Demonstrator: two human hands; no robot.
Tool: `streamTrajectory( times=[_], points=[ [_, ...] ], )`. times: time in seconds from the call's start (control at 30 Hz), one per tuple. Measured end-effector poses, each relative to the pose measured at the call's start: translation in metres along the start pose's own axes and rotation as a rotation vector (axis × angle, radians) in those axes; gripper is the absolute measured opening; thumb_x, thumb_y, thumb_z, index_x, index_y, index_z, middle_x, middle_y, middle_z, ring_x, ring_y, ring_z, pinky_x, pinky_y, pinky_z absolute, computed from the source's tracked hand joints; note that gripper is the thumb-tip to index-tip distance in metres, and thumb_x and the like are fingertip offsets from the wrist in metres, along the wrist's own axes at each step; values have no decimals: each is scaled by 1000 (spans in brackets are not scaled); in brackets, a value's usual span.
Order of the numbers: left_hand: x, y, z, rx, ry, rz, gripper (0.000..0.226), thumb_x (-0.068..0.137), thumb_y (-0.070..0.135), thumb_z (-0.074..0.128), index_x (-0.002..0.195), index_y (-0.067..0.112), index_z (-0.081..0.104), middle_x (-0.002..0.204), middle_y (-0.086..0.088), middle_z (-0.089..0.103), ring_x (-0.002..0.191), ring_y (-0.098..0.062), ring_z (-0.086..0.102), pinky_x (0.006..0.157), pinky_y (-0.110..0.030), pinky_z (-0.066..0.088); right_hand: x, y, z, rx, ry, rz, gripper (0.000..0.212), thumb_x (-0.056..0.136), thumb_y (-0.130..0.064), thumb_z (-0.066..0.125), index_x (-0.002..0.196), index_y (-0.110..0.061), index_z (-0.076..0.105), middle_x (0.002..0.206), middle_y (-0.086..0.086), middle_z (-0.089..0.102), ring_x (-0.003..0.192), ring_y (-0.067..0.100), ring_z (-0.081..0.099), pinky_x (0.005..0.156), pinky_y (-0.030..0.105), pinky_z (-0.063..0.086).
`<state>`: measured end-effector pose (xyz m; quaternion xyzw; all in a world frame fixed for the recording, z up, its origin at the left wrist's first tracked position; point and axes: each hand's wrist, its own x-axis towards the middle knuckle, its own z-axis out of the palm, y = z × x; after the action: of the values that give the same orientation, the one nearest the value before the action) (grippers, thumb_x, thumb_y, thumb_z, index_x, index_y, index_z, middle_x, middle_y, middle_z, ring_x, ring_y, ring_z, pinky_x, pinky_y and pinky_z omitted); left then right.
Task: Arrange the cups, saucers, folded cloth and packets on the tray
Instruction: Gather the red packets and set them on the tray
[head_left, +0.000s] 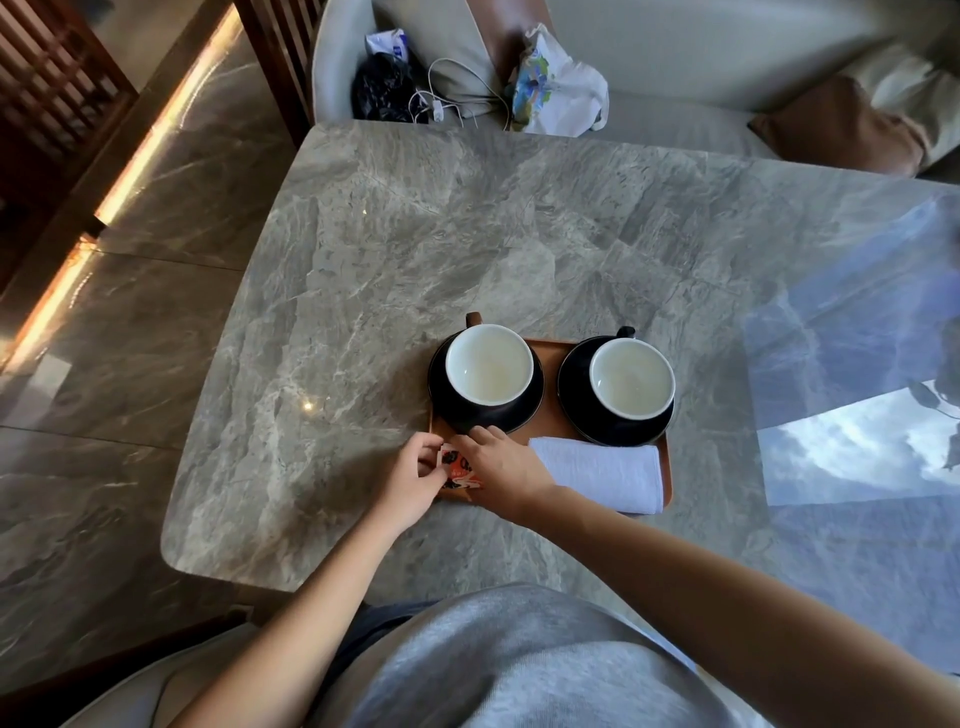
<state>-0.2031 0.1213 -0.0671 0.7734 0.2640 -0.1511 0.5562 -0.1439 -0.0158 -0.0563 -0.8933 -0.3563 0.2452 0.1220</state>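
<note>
Where the tray's (668, 475) near-left corner meets the counter (415, 234), the left hand (415, 474) has its grip pinched on the left edge of the packets (457, 464); their count is hidden. Just right of it, the right hand (506, 467) has its grip curled down over the same packets, which lie in that corner. Tray's far half: left saucer (451, 415) carrying left cup (488, 364), right saucer (574, 408) carrying right cup (631, 376). Both handles point past the far edge. Near-right: one folded cloth (602, 473), long axis along the tray's near edge.
</note>
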Motion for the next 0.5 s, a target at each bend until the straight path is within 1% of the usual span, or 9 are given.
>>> streamTrajectory(
  times=[0.07,0.13,0.23,0.3,0.33,0.4,0.47,0.5],
  points=[
    [3,-4,-1,136,2,32,29,85,5,61,113,13,54,97,-5,62,81,-20,60,76,-31,53,0,0,3,-8,-9,0,62,84,-40,66,134,-14,41,119,8,48,110,25,46,72,40,48],
    [5,-5,-1,279,29,72,29,84,11,63,111,17,55,95,-3,64,80,-21,61,78,-39,54,0,-1,5,-1,-10,6,61,84,-35,67,135,-15,40,120,7,47,110,25,46,72,39,49],
    [5,-2,-1,428,75,141,28,82,15,63,109,21,56,96,-1,67,85,-24,63,74,-37,52,0,0,4,75,-12,9,65,82,-40,67,135,-15,41,118,7,49,110,26,48,78,42,50],
    [4,0,-1,531,99,184,27,82,18,62,108,25,56,98,1,68,89,-24,64,75,-37,51,-3,2,2,108,-25,5,65,83,-42,65,136,-15,41,121,8,50,112,26,49,82,41,49],
    [4,1,-1,602,112,204,26,82,22,61,107,28,56,99,3,68,91,-24,64,77,-36,48,-5,4,2,113,-26,7,62,85,-39,63,137,-15,39,125,8,50,115,26,48,84,41,48],
    [4,2,0,744,124,225,26,83,27,58,108,31,55,104,4,65,99,-22,61,81,-36,40,-10,7,1,111,-32,25,57,90,-27,56,142,-15,35,136,7,47,123,27,44,89,41,46],
    [4,2,0,838,129,240,28,83,29,57,111,31,54,110,3,56,108,-21,54,85,-37,33,-17,10,0,135,-56,55,55,92,-16,48,145,-13,32,147,8,40,131,28,39,100,40,42],
    [5,1,0,860,145,265,29,83,30,58,112,30,54,111,3,53,110,-20,51,86,-36,32,-21,10,-2,183,-53,70,53,93,-13,45,145,-11,32,148,9,38,133,27,38,104,39,39]
  ],
)
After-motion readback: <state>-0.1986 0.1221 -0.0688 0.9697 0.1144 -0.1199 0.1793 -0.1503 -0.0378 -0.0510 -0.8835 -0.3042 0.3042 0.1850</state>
